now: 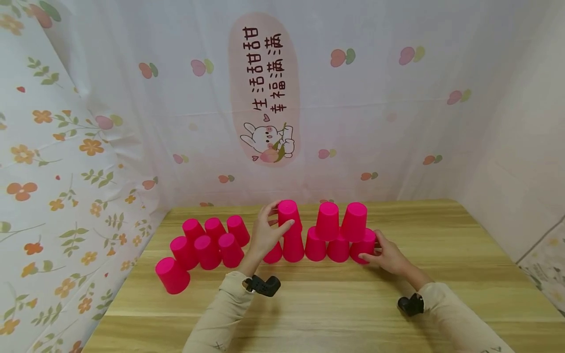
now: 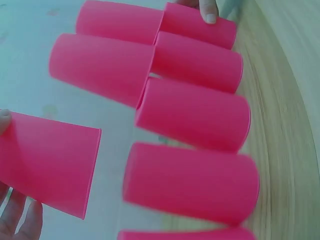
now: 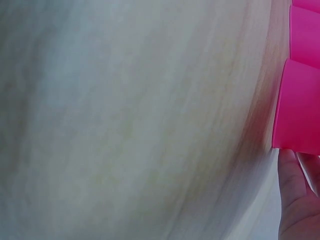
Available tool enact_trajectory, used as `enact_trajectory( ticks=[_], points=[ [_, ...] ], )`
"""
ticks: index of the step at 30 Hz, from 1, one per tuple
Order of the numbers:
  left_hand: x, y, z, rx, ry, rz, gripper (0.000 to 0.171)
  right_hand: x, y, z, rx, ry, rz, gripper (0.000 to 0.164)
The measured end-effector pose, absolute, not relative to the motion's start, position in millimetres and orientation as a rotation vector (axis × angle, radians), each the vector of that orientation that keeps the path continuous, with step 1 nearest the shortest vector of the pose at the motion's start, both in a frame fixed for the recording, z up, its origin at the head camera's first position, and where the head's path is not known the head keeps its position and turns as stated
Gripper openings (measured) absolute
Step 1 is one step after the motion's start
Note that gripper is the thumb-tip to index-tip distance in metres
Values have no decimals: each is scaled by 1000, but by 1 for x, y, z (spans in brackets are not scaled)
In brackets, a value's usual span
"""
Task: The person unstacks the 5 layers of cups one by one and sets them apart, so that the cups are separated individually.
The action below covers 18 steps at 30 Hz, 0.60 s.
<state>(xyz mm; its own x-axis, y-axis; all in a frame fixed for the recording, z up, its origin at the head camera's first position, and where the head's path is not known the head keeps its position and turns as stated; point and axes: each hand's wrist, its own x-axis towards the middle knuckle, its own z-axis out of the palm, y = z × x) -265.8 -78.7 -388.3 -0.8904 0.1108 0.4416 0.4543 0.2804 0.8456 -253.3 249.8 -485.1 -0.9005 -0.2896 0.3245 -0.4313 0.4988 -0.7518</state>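
In the head view my left hand grips an upside-down pink cup, thumb in front and fingers at its far side. In the left wrist view that held cup hangs apart from the lower row, its wide rim towards the row. Several upside-down cups make up the lower row, among them a middle cup. Two more, a left one and a right one, stand on top towards the right. My right hand holds the rightmost lower cup between thumb and fingers; its fingers touch that cup's side.
Left of the row stands a group of several more upside-down pink cups, one nearer cup at its front left. All are on a wood-grain table. A printed curtain hangs behind its back edge.
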Motion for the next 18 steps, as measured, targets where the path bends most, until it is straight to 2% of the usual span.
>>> enact_trajectory(
  ticks=[4,11,18],
  points=[
    [-256,-94,-381,-510,-2245,-1632,54,-254,250,-488,586,-2609,1363,55],
    [-220,-116,-353,-491,-2301,-1566,52,-253,250,-486,567,-2640,1339,54],
    [-196,-148,-351,-433,-2383,-1482,53,-254,252,-486,589,-2631,1358,54]
  ],
)
